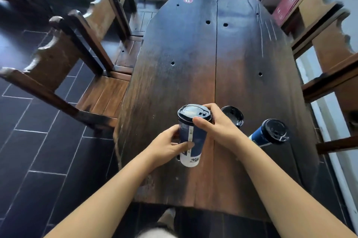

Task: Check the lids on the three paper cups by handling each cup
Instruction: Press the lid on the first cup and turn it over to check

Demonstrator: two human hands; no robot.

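**Lid check, near cup in hand: grip notes and count**

Obs.: Near cup (190, 141), blue and white paper with a black lid (194, 113), sits at the near middle of the dark wooden worktop (193, 48). I cannot tell whether its base rests on the wood or is just lifted. Left hand (170, 145) has its fingers (187, 145) wrapped round the cup wall at mid-height, closed on it. Right hand (219, 124) comes over from the right, thumb and fingertips clamped on the lid's rim on the side nearest the person.

Judgement, step in hand: testing the seat of this lid. To do it well:
- Left hand steadies only. A paper wall squeezed hard will go oval and may pop the rim free.
- Right hand should press down and work round the whole rim, not the near edge alone.
- Keep the cup upright. Contents unknown, lid hides them.
- The sip-hole flap appears to lie near the right thumb; check that it is shut.

Count:
- Paper cups: 3. One in hand; second cup (232, 116) just behind the right hand, body mostly hidden; third cup (270, 132) further right, blue wall visible.
- Black lids: 3, one per cup, all on.
- Hands: 2, both on the near cup.
- Wooden chairs (64, 59): 2 clearly on the left; on the right the frames are cut off, number uncertain.
- Round red table marker (188, 0), "6": 1, far end.
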